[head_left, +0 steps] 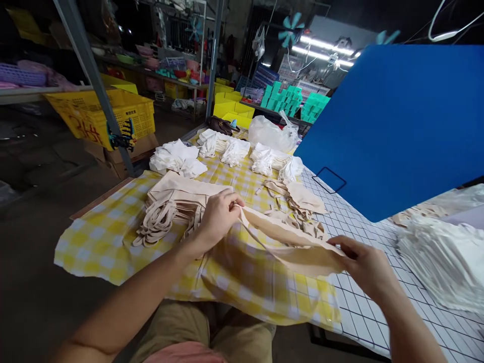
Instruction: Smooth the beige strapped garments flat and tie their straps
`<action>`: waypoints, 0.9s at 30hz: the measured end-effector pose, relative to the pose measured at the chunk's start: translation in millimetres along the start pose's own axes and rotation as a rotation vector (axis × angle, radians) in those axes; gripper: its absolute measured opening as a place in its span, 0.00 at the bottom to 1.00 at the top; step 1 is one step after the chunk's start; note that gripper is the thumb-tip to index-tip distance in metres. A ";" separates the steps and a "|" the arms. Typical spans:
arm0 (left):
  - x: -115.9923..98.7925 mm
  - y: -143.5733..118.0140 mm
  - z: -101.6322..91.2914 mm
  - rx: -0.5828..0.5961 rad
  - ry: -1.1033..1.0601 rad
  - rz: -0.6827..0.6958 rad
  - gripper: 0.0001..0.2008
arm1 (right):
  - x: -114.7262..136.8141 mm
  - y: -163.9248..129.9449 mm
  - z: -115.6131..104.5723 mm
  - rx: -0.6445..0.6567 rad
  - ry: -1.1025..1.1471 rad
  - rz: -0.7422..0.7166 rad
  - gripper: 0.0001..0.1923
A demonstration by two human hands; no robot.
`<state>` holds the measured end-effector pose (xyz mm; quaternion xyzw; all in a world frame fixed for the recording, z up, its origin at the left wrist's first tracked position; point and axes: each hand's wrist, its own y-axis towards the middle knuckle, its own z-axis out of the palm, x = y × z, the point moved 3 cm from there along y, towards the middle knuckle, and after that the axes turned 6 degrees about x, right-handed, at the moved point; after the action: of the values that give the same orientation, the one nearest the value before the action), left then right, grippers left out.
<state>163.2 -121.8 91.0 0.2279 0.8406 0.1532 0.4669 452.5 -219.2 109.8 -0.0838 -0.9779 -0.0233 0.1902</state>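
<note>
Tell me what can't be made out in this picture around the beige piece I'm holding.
- Head view: the far side of the table is hidden behind the blue board.
- The white stack runs off the right edge.
- The left hand covers its end of the beige fabric piece; the right hand pinches the other end.
- Shelf items beyond are too small and dim.

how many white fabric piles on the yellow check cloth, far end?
4, in a row at the far end: left pile, then, and the right one by the clear plastic bag. More may be hidden behind the blue board.
</note>
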 end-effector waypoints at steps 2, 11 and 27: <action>-12.7 -1.0 -18.6 -0.015 -0.002 0.025 0.11 | -3.3 -9.0 -7.7 0.146 0.109 -0.026 0.15; 21.9 1.0 39.0 0.372 0.002 -0.185 0.13 | -34.9 -8.6 41.5 0.606 0.440 0.062 0.16; 72.2 12.2 98.7 0.849 -0.303 -0.316 0.17 | -90.3 -9.7 103.1 0.271 0.945 0.272 0.23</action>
<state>217.2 -69.1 -5.9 0.2875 0.7758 -0.3114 0.4674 495.3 -234.8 -19.8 -0.1653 -0.7594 0.0932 0.6223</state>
